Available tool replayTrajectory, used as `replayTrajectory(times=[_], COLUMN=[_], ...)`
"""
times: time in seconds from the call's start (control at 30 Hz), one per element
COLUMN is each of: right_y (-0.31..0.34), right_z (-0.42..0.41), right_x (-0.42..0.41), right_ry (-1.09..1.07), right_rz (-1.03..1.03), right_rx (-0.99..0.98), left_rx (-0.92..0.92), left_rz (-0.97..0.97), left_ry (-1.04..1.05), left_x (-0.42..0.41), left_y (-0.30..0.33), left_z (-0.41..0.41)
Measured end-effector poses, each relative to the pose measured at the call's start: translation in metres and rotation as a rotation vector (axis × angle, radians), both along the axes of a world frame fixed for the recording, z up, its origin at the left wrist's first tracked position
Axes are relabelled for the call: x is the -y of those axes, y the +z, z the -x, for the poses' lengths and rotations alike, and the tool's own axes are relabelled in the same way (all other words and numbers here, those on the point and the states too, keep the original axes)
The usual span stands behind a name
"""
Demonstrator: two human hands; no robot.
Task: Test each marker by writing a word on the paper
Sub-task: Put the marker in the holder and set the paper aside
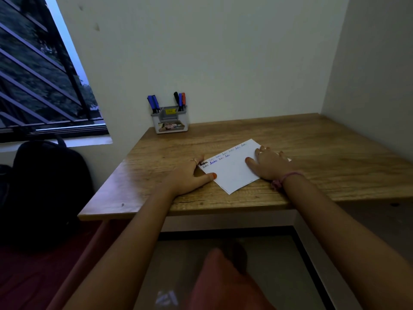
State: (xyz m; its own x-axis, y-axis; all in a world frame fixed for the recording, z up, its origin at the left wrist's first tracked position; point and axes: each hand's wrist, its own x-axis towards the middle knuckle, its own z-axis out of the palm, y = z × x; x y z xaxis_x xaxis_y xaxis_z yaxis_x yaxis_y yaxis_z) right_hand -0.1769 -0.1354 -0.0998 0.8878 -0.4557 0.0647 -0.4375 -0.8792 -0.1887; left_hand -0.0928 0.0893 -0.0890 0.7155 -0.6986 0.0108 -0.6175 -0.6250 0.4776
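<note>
White and rectangular, the sheet of paper (230,170) lies askew on the brown wooden table (312,153), near its front edge, between the two hands. The left hand (190,175) rests flat at the sheet's left corner, fingers straight and spread, its orange-nailed thumb tip touching the paper's edge and the other fingertips beside the upper left corner. The right hand (268,162) lies palm down on the sheet's right part, fingers relaxed and splayed, thumb pointing across the blank middle; it covers the right corner. Two short rows of small handwritten words run along the sheet's far edge, in dark and blue ink, too small to read. At the table's back left corner stands a grey plastic holder (171,120) against the wall, with blue, black and orange-red markers (180,101) upright in its two side compartments; how many there are cannot be told
</note>
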Motion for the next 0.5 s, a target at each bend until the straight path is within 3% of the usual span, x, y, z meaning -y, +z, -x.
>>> replayTrajectory(times=[0.5], right_y=[0.001], right_z=[-0.003], right_x=[-0.002], right_ry=[-0.006], right_rz=[-0.023], right_rx=[-0.004], left_rx=[-0.142], left_rz=[0.041], left_ry=[-0.083], left_x=[0.006], left_y=[-0.004], left_z=[-0.030])
